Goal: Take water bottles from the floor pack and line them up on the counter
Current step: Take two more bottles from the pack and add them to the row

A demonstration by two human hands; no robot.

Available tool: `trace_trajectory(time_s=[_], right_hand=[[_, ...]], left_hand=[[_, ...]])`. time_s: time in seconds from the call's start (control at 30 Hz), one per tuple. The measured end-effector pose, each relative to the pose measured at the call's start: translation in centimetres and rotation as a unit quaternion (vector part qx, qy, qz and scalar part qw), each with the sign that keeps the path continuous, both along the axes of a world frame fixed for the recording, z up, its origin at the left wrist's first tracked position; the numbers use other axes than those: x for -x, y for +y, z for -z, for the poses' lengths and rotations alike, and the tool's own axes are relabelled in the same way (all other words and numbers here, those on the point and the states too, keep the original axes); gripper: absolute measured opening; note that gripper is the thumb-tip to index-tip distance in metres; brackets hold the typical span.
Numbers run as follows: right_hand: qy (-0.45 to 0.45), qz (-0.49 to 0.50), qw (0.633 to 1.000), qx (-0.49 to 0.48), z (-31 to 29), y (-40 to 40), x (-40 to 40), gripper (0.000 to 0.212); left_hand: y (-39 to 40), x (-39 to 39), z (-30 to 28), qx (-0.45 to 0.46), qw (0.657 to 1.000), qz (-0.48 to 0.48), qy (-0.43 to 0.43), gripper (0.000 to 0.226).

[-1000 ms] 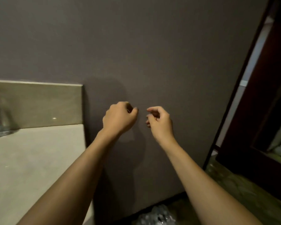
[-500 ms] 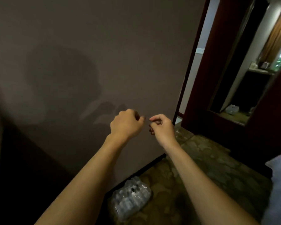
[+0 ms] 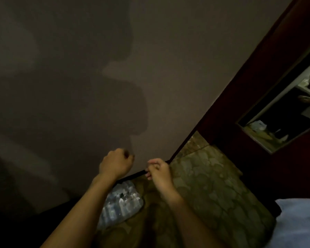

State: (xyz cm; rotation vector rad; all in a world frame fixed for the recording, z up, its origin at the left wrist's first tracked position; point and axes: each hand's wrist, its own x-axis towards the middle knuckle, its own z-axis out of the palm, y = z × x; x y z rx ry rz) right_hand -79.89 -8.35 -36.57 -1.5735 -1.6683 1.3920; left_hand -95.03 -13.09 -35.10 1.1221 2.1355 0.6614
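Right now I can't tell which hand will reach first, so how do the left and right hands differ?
The left hand is a closed fist, knuckles up; the right hand has looser curled fingers, its thumb and forefinger nearly meeting. The left hand shows against the wall, just above the bottle pack; the right hand hangs over the floor. Both hold nothing and hover above the pack.

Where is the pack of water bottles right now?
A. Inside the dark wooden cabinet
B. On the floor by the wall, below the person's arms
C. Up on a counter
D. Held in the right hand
B: the plastic-wrapped pack lies on the patterned floor beside the wall, untouched by either hand.
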Motion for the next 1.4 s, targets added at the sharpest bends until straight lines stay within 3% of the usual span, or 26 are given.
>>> trace_trajectory(time_s=[0.37, 0.57, 0.9, 1.4], right_hand=[[-0.038, -0.042, 0.984, 0.169, 11.1, 6.0, -0.1, 0.015], [-0.064, -0.026, 0.968, 0.240, 16.9, 9.4, -1.9, 0.022], [-0.137, -0.108, 0.944, 0.279, 24.9, 14.8, -5.4, 0.029], [-0.204, -0.201, 0.923, 0.258, 48.6, 20.3, -0.9, 0.027]], left_hand=[[4.3, -1.3, 10.3, 0.106, 0.990, -0.044, -0.084, 0.027], [6.4, -4.6, 13.5, 0.205, 0.974, -0.100, -0.004, 0.035], [10.5, -9.8, 21.3, 0.283, 0.943, -0.157, -0.074, 0.036], [16.4, -7.5, 46.7, 0.238, 0.952, -0.138, -0.135, 0.030]])
